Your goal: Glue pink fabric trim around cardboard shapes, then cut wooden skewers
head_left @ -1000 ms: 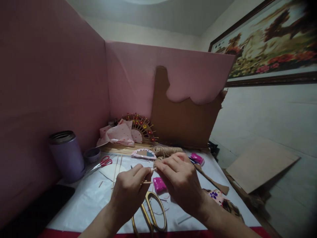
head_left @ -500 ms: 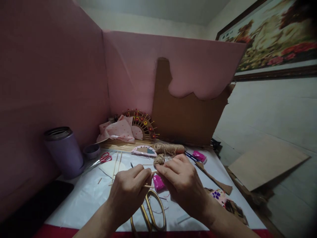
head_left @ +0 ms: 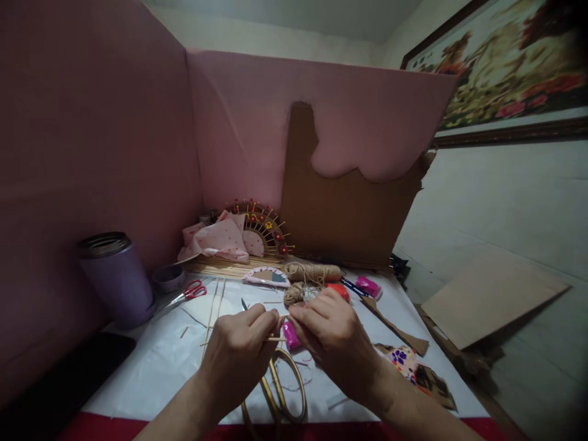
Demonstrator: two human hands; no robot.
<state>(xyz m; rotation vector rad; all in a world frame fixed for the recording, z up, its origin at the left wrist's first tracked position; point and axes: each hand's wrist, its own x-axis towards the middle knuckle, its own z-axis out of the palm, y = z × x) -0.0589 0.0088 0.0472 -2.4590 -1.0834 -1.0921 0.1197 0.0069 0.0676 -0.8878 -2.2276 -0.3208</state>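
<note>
My left hand is closed around thin wooden sticks, which cross in a loose frame and stick out to the left of it. One stick end shows below its fingers on the right. My right hand pinches the near end of a thin pale stick that spans the short gap between my fingertips. Just beyond the fingers lies a small ball of twine. Under my hands are a magenta packet and large gold-handled scissors, whose blades are hidden.
A purple tumbler, tape roll and red-handled scissors stand or lie at left. Behind are a twine spool, a decorated fan-shaped piece and cardboard. A red packet and patterned fabric are at right.
My hands stay nearly in place, with the grip much the same. My right hand is slightly lower, and the red packet behind it now shows. The view shifts a little.
</note>
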